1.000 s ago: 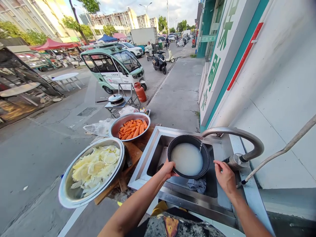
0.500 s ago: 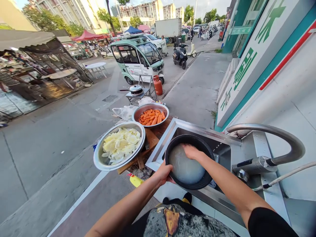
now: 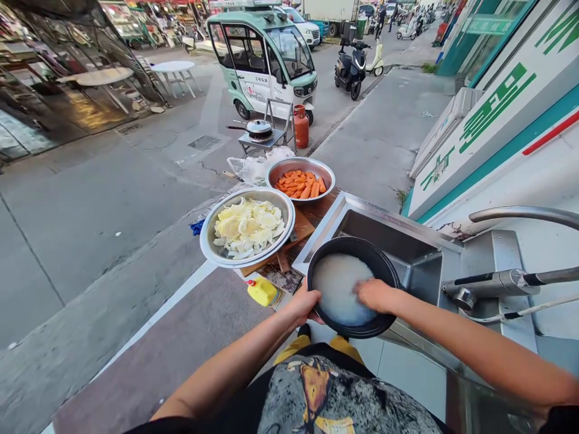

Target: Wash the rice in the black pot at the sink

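My left hand [image 3: 304, 304] grips the left rim of a round black pot [image 3: 389, 271], thumb over the edge and fingers underneath. The pot is tilted slightly over the near edge of a steel sink [image 3: 362, 222]. Cloudy whitish water [image 3: 335, 278] fills much of it; what lies beneath cannot be made out. My right hand [image 3: 376, 295] reaches into the pot from the right, its fingertips hidden in the water. Left of the sink, a metal basin [image 3: 208, 241] holds pale sliced vegetable [image 3: 248, 226]. Behind it, another basin [image 3: 332, 179] holds peeled carrot pieces [image 3: 302, 184].
A curved faucet [image 3: 493, 283] rises right of the sink beside the wall. Below the basins stands a yellow bottle [image 3: 262, 292] with a red cap. Farther off are a lidded pan [image 3: 259, 128] on a stand, a red gas cylinder [image 3: 301, 126] and a green-white three-wheeler [image 3: 266, 66].
My right hand has moved from the far side of the pot to its near right side, still in the water. The pot has shifted nearer to me, and the view has tipped down.
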